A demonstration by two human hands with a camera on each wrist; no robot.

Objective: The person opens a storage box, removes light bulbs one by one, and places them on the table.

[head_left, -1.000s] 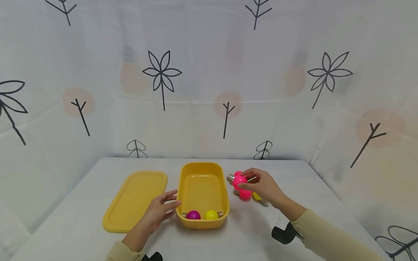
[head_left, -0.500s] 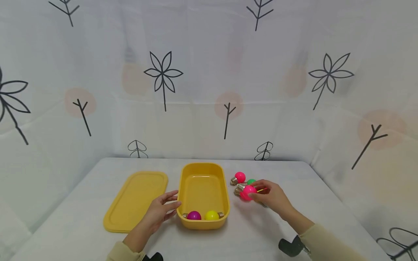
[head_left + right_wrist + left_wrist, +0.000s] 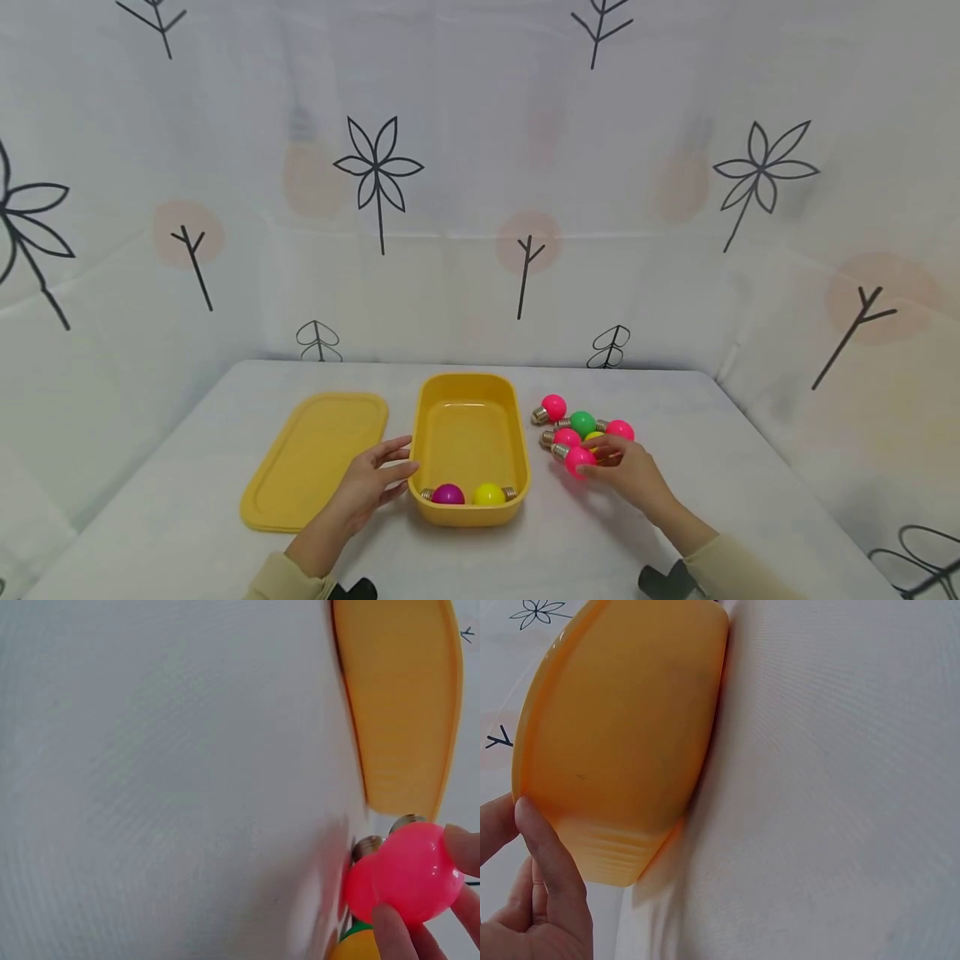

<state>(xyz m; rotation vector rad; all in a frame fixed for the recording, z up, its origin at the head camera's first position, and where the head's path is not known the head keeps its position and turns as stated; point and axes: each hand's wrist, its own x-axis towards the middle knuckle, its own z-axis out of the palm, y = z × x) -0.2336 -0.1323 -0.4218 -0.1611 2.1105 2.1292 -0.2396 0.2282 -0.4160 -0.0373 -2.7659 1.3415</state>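
Note:
A yellow plastic box (image 3: 469,516) stands on the table, with a purple light bulb (image 3: 448,494) and a yellow light bulb (image 3: 489,494) lying at its near end. At its left side, my left hand (image 3: 367,486) holds the rim, thumb at the edge and fingers along the outer wall (image 3: 622,727). To the right of the box, my right hand (image 3: 632,473) pinches a pink light bulb (image 3: 416,870) by its round globe, the metal base pointing up and left. Behind that bulb lie a green bulb (image 3: 582,422), more pink bulbs (image 3: 620,429) and a partly hidden yellow bulb.
A flat yellow lid (image 3: 315,462) lies left of the box. The white-covered table (image 3: 555,558) reaches back to a patterned cloth wall (image 3: 450,292). Another pink bulb (image 3: 554,407) lies at the back of the group.
My right hand has moved toward me and slightly right with the pink bulb, uncovering more of the other bulbs. The left hand and the box hold their place.

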